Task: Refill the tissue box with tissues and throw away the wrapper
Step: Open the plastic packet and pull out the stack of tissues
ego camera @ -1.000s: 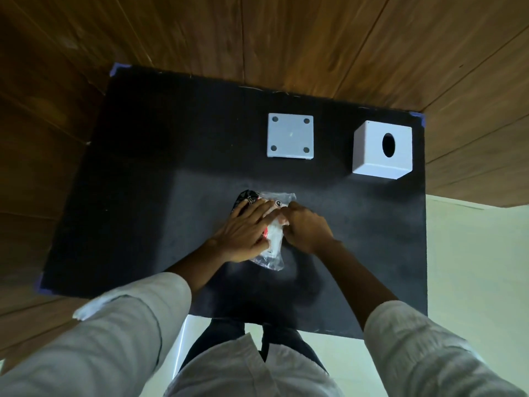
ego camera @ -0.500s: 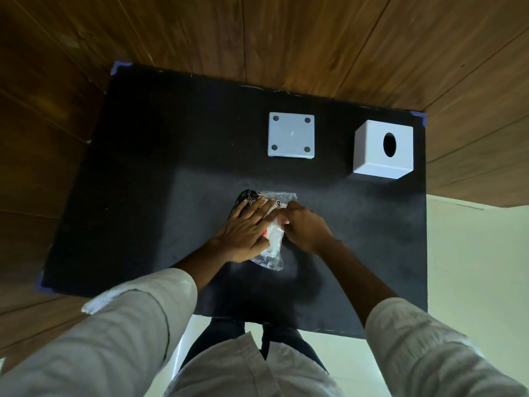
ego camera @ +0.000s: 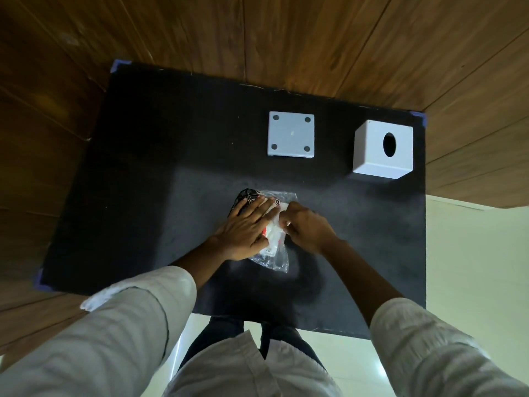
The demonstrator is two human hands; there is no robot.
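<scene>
A clear plastic-wrapped tissue pack (ego camera: 274, 253) with red and black print lies on the black mat (ego camera: 143, 181), near its middle front. My left hand (ego camera: 246, 227) lies flat on the pack's left side and presses it down. My right hand (ego camera: 306, 227) pinches the wrapper at the pack's right edge with its fingertips. A white cube tissue box cover (ego camera: 382, 150) with an oval hole on top stands at the back right. Its flat white base plate (ego camera: 291, 135), with a round foot in each corner, lies to the left of the cover.
The mat is taped with blue tape at its corners onto a wooden table (ego camera: 315, 38). A pale floor (ego camera: 472, 267) shows past the mat's right edge and below the front edge. My legs stand at the table's front.
Both hands stay on the tissue pack. My right hand's fingers have shifted slightly on the wrapper's right edge; the pack, cover and base plate have not moved.
</scene>
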